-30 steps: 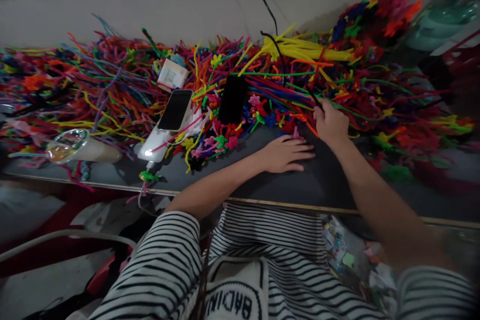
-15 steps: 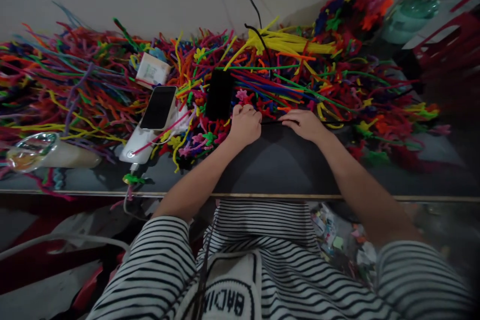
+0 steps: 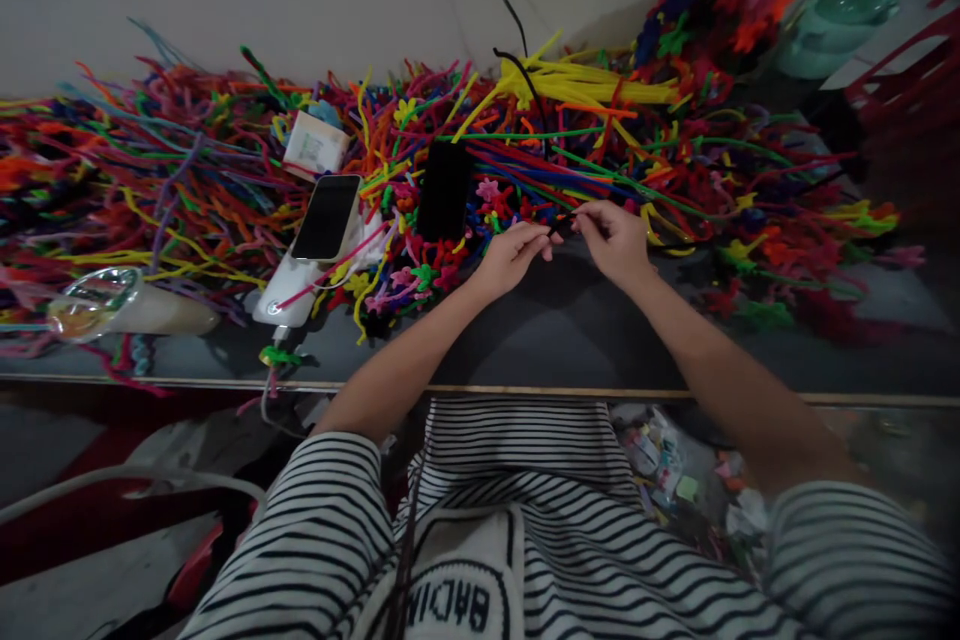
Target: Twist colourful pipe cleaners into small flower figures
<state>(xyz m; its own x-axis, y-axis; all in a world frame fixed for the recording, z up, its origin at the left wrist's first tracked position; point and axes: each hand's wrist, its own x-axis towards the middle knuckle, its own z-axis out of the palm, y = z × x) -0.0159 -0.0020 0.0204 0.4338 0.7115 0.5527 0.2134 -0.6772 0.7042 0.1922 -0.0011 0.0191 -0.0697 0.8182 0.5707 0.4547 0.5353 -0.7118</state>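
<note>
My left hand pinches one end of a dark pipe cleaner above the dark table. Close on its right, my right hand has thumb and fingers together on the same dark stem, part of which seems to trail rightward behind the hand. The fingertips of both hands are a small gap apart. Just behind them lies a heap of coloured pipe cleaners, with a bundle of yellow ones on top. A black phone rests on the heap, left of my hands.
Further left are a second phone, a white power bank with a cable, a small white box and a tipped clear cup. A green glass vase stands at the back right. The table's front edge runs near my body.
Both hands have come closer together and lifted slightly. The dark pipe cleaner, earlier stretched straight between them, now shows only a short piece between the fingertips. The view has shifted slightly.
</note>
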